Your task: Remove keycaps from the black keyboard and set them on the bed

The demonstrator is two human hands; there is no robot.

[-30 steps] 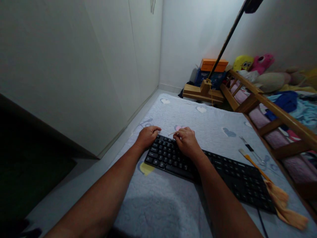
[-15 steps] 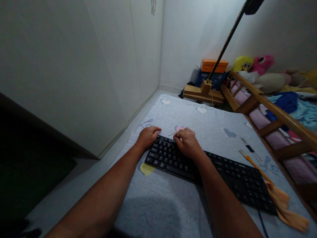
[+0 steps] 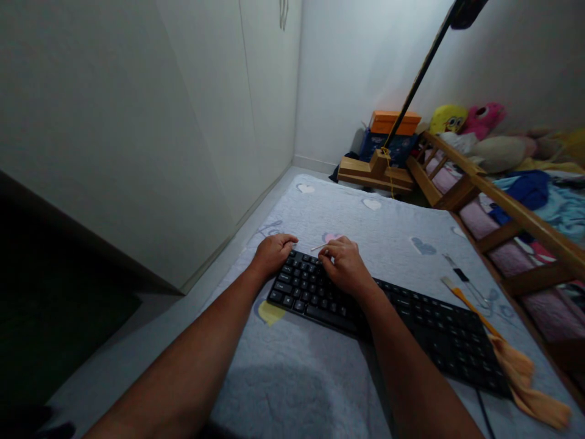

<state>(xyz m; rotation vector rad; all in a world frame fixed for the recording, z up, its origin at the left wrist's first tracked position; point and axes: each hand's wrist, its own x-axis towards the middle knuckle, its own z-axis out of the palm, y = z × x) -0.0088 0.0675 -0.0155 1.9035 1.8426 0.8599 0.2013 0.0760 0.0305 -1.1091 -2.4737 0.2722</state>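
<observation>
A black keyboard (image 3: 338, 314) lies slantwise on a light blue, heart-patterned cloth. My left hand (image 3: 273, 251) is at its far left corner, fingers wrapped round the edge. Over the upper key rows, my right hand (image 3: 343, 261) is closed in a pinch on a thin white cotton swab (image 3: 319, 247), whose tip points left. The keys under my right hand and forearm are hidden.
A brush (image 3: 461, 297), a black-and-silver tool (image 3: 461, 275) and an orange cloth (image 3: 525, 381) lie at the keyboard's right. A wooden bed rail (image 3: 512, 201) runs along the right, a white cabinet (image 3: 205, 122) on the left. A wooden stand (image 3: 375, 171) is beyond.
My right hand has shifted very slightly to the left over the keys with the swab. My left hand remains at the keyboard's corner.
</observation>
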